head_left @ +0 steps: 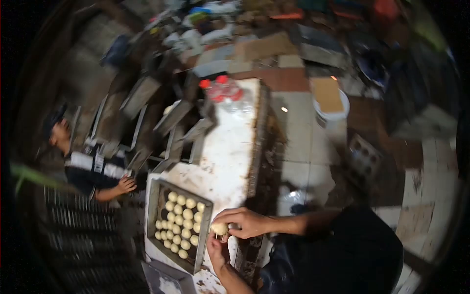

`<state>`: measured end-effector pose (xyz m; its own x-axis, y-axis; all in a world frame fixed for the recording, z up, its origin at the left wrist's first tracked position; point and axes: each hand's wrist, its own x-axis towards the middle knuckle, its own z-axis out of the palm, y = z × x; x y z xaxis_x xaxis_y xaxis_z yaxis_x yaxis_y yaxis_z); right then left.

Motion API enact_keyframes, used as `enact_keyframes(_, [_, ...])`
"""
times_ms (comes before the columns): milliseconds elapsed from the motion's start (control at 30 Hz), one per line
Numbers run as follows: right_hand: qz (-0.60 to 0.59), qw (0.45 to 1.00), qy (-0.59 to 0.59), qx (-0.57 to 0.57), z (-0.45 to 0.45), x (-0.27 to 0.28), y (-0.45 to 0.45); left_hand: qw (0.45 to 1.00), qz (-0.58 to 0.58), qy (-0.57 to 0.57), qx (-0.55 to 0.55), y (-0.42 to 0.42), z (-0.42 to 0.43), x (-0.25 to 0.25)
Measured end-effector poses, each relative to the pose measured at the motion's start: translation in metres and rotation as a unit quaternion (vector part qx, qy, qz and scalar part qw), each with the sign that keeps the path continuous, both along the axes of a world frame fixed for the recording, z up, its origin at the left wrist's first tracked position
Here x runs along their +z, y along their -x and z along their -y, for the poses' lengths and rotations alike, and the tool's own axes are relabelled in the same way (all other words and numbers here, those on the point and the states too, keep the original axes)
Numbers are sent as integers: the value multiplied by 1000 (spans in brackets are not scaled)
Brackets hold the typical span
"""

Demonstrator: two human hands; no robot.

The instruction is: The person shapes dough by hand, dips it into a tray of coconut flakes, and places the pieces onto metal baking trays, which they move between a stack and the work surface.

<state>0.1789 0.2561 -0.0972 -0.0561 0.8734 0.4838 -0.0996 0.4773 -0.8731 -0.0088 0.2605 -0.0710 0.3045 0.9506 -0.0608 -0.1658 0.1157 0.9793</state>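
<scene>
A pale, round dough ball (pixel 220 228) is between my two hands, just beside the tray's right edge. My right hand (pixel 246 223) curls over it from the right, with fingers bent round its top and side. From below, my left hand (pixel 215 250) reaches up with its fingertips closed at the ball's underside; a thin pale strip shows there. Left of my hands, a dark metal tray (pixel 206 224) holds several similar dough balls (pixel 187 213) in loose rows. The tray rests on a white, floury tabletop (pixel 227 161).
Plastic bottles with red caps (pixel 223 90) stand at the table's far end. Metal pans (pixel 174 117) are piled along its left side. A co-worker (pixel 98 166) is at the left. A white bucket (pixel 333 110) sits on the tiled floor. Another tray (pixel 169 279) lies at the bottom.
</scene>
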Motion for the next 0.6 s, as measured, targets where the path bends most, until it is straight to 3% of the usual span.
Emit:
enact_keyframes(33, [26,998,-61,13,4,-7,-2,996,69,58,-7,-5,2,2])
enact_keyframes(100, [-8,998,-47,-36,21,2,-15,998,-23,45,24,-45,-3,12])
enact_keyframes(167, [-30,978,-64,-196,30,0,-42,998,-25,58,-3,-71,-2,8])
enact_keyframes(267, [-65,913,72,-395,47,-56,-103,982,-86,48,-161,-114,8,-15])
enact_keyframes(333, [-175,850,226,-442,59,-160,-131,942,-151,68,-292,-143,22,-34])
enact_keyframes(367, [25,800,314,-511,91,-193,-152,915,-176,61,-359,-164,28,-59])
enact_keyframes(400, [140,771,383,-490,119,-274,-159,899,-160,83,-399,-172,33,-111])
enact_keyframes(433, [124,755,430,-480,153,-314,-166,866,-208,65,-450,-179,38,-150])
enact_keyframes(467, [112,746,558,-346,187,-335,-186,833,-270,37,-481,-178,49,-177])
enact_keyframes(500, [222,777,514,-288,225,-404,-194,795,-365,24,-484,-168,58,-204])
enact_keyframes(533, [200,735,600,-245,257,-446,-200,765,-375,31,-522,-152,61,-238])
enact_keyframes(567, [223,691,659,-197,302,-567,-193,586,-602,60,-539,-123,62,-287])
enact_keyframes(600, [83,634,726,-255,324,-554,-207,626,-536,-93,-559,-77,79,-325])
